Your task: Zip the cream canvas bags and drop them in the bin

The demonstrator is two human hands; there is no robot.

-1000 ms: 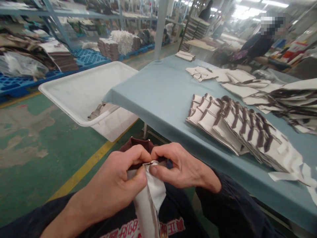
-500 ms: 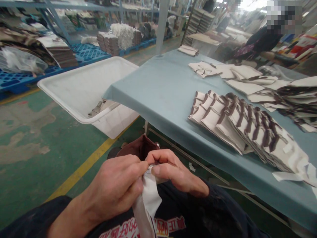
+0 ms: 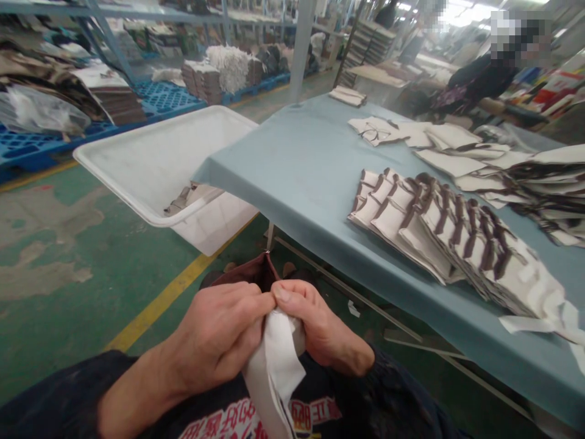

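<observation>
Both hands meet in front of my chest at the top of a folded white fabric piece (image 3: pixel 269 372), which hangs down over my dark apron. My left hand (image 3: pixel 223 332) is closed, its fingers wrapped around the fabric's upper left side. Thumb and fingers of my right hand (image 3: pixel 315 320) pinch the top edge, touching the left fingertips. A loose white strip (image 3: pixel 283 353) dangles below the fingers. Beyond the hands shows a dark red open bag or cloth (image 3: pixel 256 271); its lower part is hidden by my hands.
A blue-covered table (image 3: pixel 283 164) stands ahead and right, bearing overlapping white-and-brown fabric pieces (image 3: pixel 429 225) and eyeglasses (image 3: pixel 375 133). A white plastic bin (image 3: pixel 150 137) stands left of it. Stacked fabric (image 3: pixel 201 82) sits on blue pallets (image 3: pixel 159 97). A person (image 3: pixel 484 79) is at the far right.
My right thumb and fingers have shifted to a tighter pinch at the top edge, covering the small shiny spot seen there earlier. The white strip hangs slightly further right.
</observation>
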